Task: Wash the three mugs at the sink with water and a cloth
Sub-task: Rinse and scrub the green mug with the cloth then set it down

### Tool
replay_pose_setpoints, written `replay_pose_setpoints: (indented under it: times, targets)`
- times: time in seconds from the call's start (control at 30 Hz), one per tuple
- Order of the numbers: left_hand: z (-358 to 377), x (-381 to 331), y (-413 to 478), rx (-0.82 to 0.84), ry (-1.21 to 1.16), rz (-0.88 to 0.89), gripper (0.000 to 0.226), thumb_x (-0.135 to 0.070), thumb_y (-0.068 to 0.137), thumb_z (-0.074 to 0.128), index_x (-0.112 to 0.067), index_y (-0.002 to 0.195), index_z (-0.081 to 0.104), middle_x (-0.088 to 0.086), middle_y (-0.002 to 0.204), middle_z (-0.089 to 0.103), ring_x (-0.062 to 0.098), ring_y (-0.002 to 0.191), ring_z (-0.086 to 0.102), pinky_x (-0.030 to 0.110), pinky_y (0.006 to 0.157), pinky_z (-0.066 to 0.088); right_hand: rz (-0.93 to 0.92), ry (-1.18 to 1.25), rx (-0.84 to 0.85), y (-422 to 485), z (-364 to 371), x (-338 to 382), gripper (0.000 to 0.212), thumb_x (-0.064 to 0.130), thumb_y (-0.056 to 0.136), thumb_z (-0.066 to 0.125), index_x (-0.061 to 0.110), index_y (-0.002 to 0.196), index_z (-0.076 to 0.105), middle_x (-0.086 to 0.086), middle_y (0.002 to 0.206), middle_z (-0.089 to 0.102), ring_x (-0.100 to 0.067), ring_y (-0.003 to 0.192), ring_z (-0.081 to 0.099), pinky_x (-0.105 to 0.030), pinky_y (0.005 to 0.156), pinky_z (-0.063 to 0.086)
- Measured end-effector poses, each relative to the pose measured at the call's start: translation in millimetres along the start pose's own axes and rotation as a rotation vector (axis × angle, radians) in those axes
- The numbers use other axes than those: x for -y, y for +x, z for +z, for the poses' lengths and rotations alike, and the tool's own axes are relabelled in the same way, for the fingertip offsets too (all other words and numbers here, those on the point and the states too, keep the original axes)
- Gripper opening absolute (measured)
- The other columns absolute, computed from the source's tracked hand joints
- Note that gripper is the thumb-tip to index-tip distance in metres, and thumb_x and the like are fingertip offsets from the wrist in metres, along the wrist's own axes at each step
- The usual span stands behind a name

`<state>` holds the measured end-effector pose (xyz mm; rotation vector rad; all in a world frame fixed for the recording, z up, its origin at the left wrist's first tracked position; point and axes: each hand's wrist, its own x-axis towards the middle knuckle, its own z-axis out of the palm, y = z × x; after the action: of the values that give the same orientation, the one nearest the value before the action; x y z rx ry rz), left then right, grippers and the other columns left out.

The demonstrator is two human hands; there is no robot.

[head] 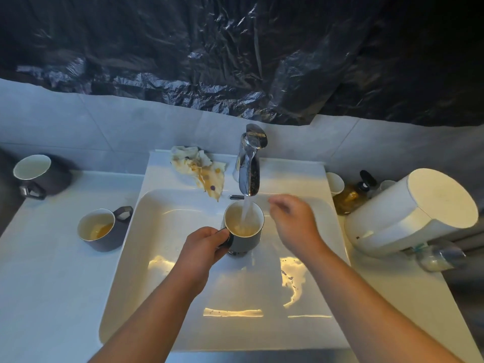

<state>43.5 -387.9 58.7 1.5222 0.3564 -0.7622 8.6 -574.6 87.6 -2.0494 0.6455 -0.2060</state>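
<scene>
Holding the mug [245, 226] by its handle, the left hand [203, 247] keeps it upright under the faucet [248, 166] so water fills it. The right hand [293, 222] hovers right of the faucet, grip loose and empty; two mugs [100, 229] wait left, the cloth [201, 170] just beside it.

The three mugs are dark grey outside and cream-white inside: one under the tap [244, 226], one on the left [100, 230] with amber liquid, one far left [39, 174]. The cloth [200, 170] is white with yellow-brown stains and purple dots. The basin [162, 258] and counter [52, 271] are white, the tap [248, 163] shiny chrome.
</scene>
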Motion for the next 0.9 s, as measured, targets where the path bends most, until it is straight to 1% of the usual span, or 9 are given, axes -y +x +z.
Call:
replay_pose_setpoints:
  times: [0.1, 0.2, 0.3, 0.33, 0.47, 0.57, 0.63, 0.73, 0.9]
  targets:
    - [1.9, 1.9, 1.3, 0.032, -0.023, -0.024, 0.021, -0.013, 0.102, 0.053, 0.004, 0.105, 0.064, 0.023, 0.112, 0.066, 0.034, 0.109, 0.066, 0.046, 0.105, 0.051, 0.219, 0.144, 0.22, -7.3, 8.3, -14.0, 0.033, 0.027, 0.097, 0.055, 0.023, 0.129, 0.063, 0.008, 0.128, 0.063, -0.012, 0.118, 0.056, -0.032, 0.104, 0.043]
    - [3.5, 1.8, -1.9, 0.089, -0.067, -0.061, 0.019, -0.012, 0.104, 0.047, 0.0, 0.107, 0.061, 0.018, 0.114, 0.066, 0.031, 0.109, 0.065, 0.046, 0.106, 0.05, 0.237, 0.295, 0.328, -9.9, 9.8, -13.7, 0.028, 0.035, 0.1, 0.047, 0.037, 0.119, 0.067, 0.015, 0.115, 0.068, -0.01, 0.114, 0.06, -0.038, 0.102, 0.048]
    - [6.1, 2.1, -5.1, 0.129, -0.125, -0.096, 0.018, -0.01, 0.105, 0.044, -0.002, 0.1, 0.059, 0.02, 0.114, 0.064, 0.032, 0.108, 0.065, 0.046, 0.103, 0.052, 0.2, 0.289, 0.299, -11.2, 12.1, -7.6, 0.022, 0.041, 0.098, 0.048, 0.04, 0.109, 0.068, 0.012, 0.114, 0.068, -0.012, 0.111, 0.06, -0.039, 0.095, 0.053]
    - [6.6, 2.8, -5.5, 0.135, -0.135, -0.104, 0.018, -0.011, 0.105, 0.043, -0.003, 0.099, 0.059, 0.021, 0.115, 0.064, 0.034, 0.108, 0.065, 0.047, 0.103, 0.052, 0.179, 0.267, 0.28, -11.4, 13.0, -5.5, 0.019, 0.041, 0.098, 0.049, 0.041, 0.106, 0.067, 0.012, 0.113, 0.067, -0.013, 0.108, 0.06, -0.035, 0.091, 0.055]
    - [9.5, 8.4, -3.0, 0.163, -0.215, -0.14, 0.025, -0.015, 0.106, 0.042, -0.003, 0.115, 0.061, 0.022, 0.119, 0.066, 0.037, 0.113, 0.065, 0.052, 0.103, 0.051, 0.075, 0.2, 0.227, -13.5, 14.5, 4.0, 0.02, 0.035, 0.098, 0.054, 0.046, 0.083, 0.06, 0.021, 0.093, 0.061, -0.002, 0.089, 0.059, -0.014, 0.067, 0.049]
    - [12.3, 12.3, -1.0, 0.16, -0.27, -0.165, 0.029, -0.017, 0.106, 0.041, -0.004, 0.122, 0.061, 0.023, 0.122, 0.066, 0.037, 0.115, 0.065, 0.053, 0.103, 0.05, 0.053, 0.155, 0.202, -14.0, 17.1, 3.5, 0.011, 0.038, 0.096, 0.057, 0.042, 0.087, 0.063, 0.017, 0.094, 0.064, -0.003, 0.089, 0.061, -0.009, 0.058, 0.048]
    - [14.5, 14.8, 0.8, 0.153, -0.307, -0.185, 0.03, -0.018, 0.106, 0.042, -0.004, 0.124, 0.061, 0.024, 0.123, 0.065, 0.038, 0.114, 0.066, 0.054, 0.103, 0.05, 0.061, 0.143, 0.177, -13.6, 19.2, -0.3, 0.008, 0.041, 0.095, 0.058, 0.038, 0.097, 0.065, 0.012, 0.098, 0.066, -0.005, 0.091, 0.061, -0.009, 0.057, 0.048]
    - [17.8, 16.2, 3.0, 0.144, -0.337, -0.211, 0.029, -0.019, 0.106, 0.043, -0.004, 0.124, 0.06, 0.025, 0.12, 0.067, 0.039, 0.112, 0.067, 0.056, 0.103, 0.05, 0.08, 0.109, 0.149, -13.9, 22.7, -1.6, 0.01, 0.045, 0.095, 0.057, 0.04, 0.102, 0.061, 0.019, 0.095, 0.061, -0.006, 0.089, 0.059, -0.01, 0.06, 0.048]
    - [21.2, 12.1, 1.6, 0.133, -0.296, -0.218, 0.027, -0.02, 0.104, 0.047, -0.002, 0.119, 0.06, 0.025, 0.121, 0.063, 0.038, 0.113, 0.066, 0.055, 0.102, 0.051, 0.19, 0.222, 0.182, -14.0, 24.8, -1.6, 0.019, 0.043, 0.101, 0.046, 0.041, 0.094, 0.063, 0.017, 0.095, 0.063, -0.008, 0.092, 0.06, -0.012, 0.064, 0.049]
